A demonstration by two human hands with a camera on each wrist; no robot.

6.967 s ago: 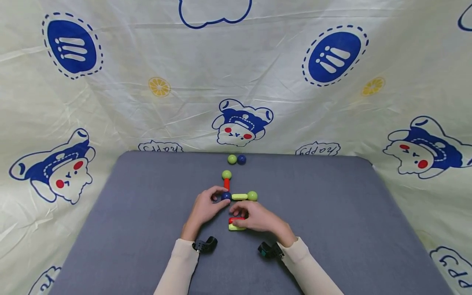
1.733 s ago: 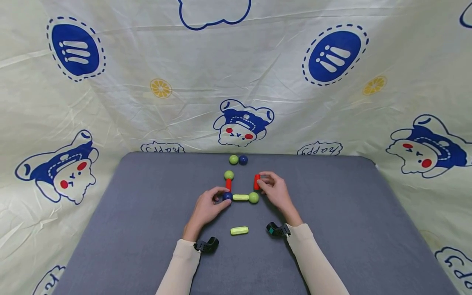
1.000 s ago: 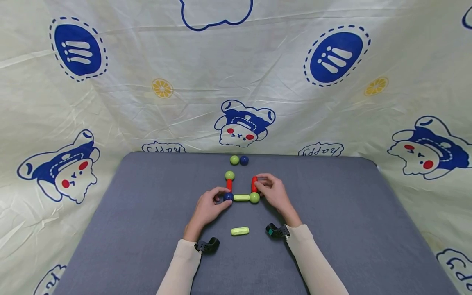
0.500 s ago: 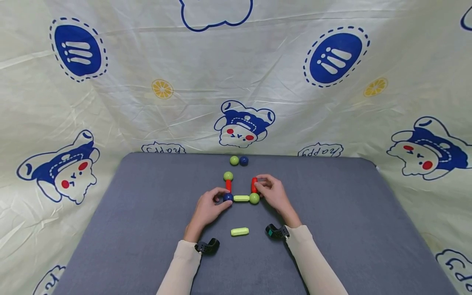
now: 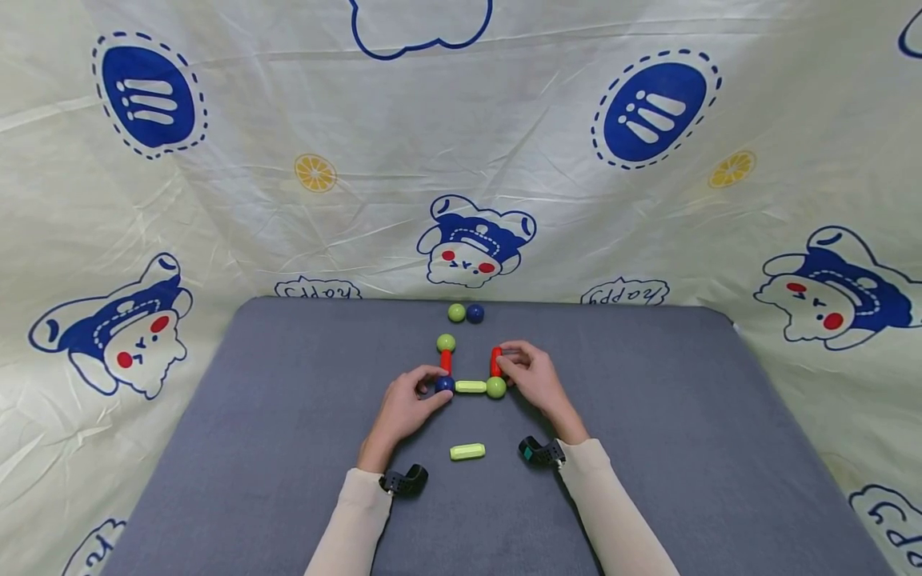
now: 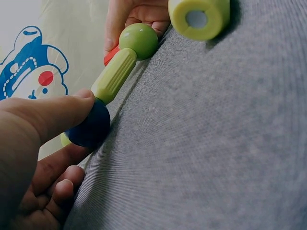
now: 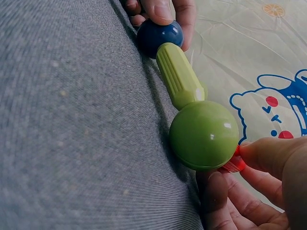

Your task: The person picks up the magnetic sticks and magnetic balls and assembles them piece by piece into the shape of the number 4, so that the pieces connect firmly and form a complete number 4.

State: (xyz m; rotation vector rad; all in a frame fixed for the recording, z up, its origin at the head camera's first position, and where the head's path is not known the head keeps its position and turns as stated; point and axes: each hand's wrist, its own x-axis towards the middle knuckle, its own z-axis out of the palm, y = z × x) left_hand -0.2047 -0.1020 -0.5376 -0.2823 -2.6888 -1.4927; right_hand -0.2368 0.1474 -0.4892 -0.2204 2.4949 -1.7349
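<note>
My left hand (image 5: 403, 406) pinches a dark blue ball (image 5: 444, 385) between thumb and fingers. From that ball a red magnetic rod (image 5: 446, 363) runs back to a green ball (image 5: 446, 342), and a yellow-green rod (image 5: 471, 387) runs right to another green ball (image 5: 495, 388). With thumb and fingertips, my right hand (image 5: 536, 382) grips a second red rod (image 5: 495, 362), its near end against the right green ball. In the right wrist view the green ball (image 7: 204, 135) partly hides that red rod (image 7: 235, 162).
A loose yellow-green rod (image 5: 467, 452) lies between the forearms; its end shows a round metal disc in the left wrist view. At the table's back edge a green ball (image 5: 457, 313) and a blue ball (image 5: 475, 314) sit together. A printed cloth (image 5: 389, 232) hangs behind.
My right hand has taken the red rod from beside the loose yellow-green one and brought it to the right green ball. Over the last second almost nothing moves. My left hand stays on the blue ball.
</note>
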